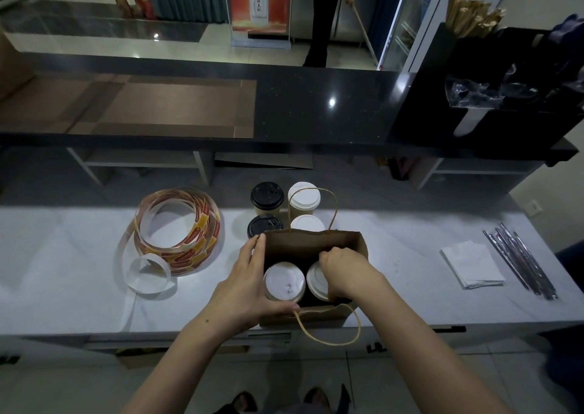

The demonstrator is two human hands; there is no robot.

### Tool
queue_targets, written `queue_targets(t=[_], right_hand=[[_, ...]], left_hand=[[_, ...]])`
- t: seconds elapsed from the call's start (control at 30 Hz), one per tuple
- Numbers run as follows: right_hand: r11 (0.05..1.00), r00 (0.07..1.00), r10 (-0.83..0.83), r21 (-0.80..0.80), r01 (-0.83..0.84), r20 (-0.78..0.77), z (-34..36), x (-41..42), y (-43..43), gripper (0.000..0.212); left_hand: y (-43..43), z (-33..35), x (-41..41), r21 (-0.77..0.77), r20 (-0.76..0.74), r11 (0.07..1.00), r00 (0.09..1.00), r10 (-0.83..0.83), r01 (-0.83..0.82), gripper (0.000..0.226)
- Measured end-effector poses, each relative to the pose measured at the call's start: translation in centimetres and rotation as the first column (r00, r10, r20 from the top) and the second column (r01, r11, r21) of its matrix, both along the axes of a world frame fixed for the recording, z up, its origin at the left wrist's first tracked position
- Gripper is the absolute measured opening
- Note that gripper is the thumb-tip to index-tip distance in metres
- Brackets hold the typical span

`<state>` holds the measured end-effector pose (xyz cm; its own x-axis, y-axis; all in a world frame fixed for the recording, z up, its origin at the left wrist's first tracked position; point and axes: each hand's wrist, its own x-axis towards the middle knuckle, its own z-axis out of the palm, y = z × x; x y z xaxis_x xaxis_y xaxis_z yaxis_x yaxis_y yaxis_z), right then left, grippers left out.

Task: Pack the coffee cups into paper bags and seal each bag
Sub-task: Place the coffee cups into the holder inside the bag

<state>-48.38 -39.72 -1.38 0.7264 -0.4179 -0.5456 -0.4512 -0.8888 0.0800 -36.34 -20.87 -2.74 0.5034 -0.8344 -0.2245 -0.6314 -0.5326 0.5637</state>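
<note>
— White counter [79, 255] runs across the whole width, yes? And behind it?

— Behind it stands a higher dark counter [316, 106], with a black box [474, 97] at its right end. Farther back, a person stands on a tiled floor.

— Where is the paper bag [303, 246]?

— It stands upright and open at the near edge of the white counter, its handles loose. To the left lies a loose sticker roll [177, 230]. Well apart on the right are white napkins [471, 263] and, beside them, wrapped straws [518, 261].

— And the cups?

— Two are inside the bag, side by side: the left cup [284, 280] and the right cup [316, 279], both with white lids. Four more cups [267, 195] stand just behind the bag, two with black lids and two with white.

— What do the hands do?

— They are apart. The left hand [246, 284] holds the left end of the bag, fingertips at the far corner and thumb along the near rim. The right hand [344, 271] reaches into the bag, its fingers curled over the lid of the right cup.
</note>
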Motion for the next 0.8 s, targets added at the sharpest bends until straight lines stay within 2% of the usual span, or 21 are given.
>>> queue_targets(t=[0.27, 0.53, 0.8], right_hand=[[0.999, 1.0, -0.022, 0.037, 0.021, 0.021, -0.26, -0.16, -0.45, 0.047], [0.996, 0.998, -0.06, 0.066, 0.057, 0.031, -0.22, -0.58, -0.41, 0.067], [0.983, 0.989, -0.121, 0.151, 0.106, 0.091, 0.31, -0.83, -0.8, 0.069]], left_hand=[[-0.05, 0.18, -0.12, -0.009, -0.004, 1.0, 1.0, 0.002, -0.002, 0.146], [0.16, -0.07, -0.13, -0.029, 0.006, 1.0, 1.0, -0.006, 0.006, 0.146], [0.09, -0.64, 0.16, -0.04, 0.004, 0.999, 1.0, -0.007, 0.007, 0.142]])
